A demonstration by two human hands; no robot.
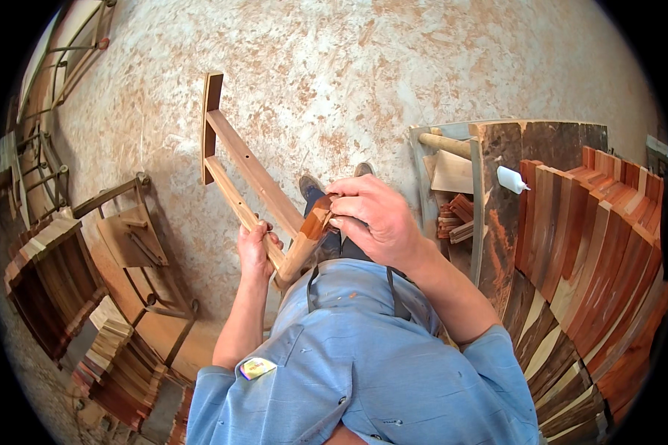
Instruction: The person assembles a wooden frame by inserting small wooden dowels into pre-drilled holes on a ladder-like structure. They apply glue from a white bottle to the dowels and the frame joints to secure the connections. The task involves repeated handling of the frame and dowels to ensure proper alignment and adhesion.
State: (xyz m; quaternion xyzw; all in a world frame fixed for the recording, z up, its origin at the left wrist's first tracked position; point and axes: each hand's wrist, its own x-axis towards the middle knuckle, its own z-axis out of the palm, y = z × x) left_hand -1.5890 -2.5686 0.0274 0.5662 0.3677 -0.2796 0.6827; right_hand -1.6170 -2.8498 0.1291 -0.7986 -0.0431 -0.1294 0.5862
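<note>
A wooden frame (258,172) is held slanting in front of my body. Two parallel rails join a far end piece (213,100) to a near end piece (298,254), whose upper part is reddish brown. My left hand (254,251) is closed round the paler rail, close to the near end piece. At the reddish end of that piece, my right hand (382,222) is closed in a pinch, thumb and fingertips together. Whatever lies between those fingertips is too small or hidden to name.
To the right stands a worn wooden bench (497,215) with a white squeeze bottle (511,179) and stacked reddish wood strips (608,222). Wood offcuts (456,211) fill a shelf. On the left are metal-framed carts (145,245) and more stacked wood (59,274). My shoes (311,184) stand on the stained floor.
</note>
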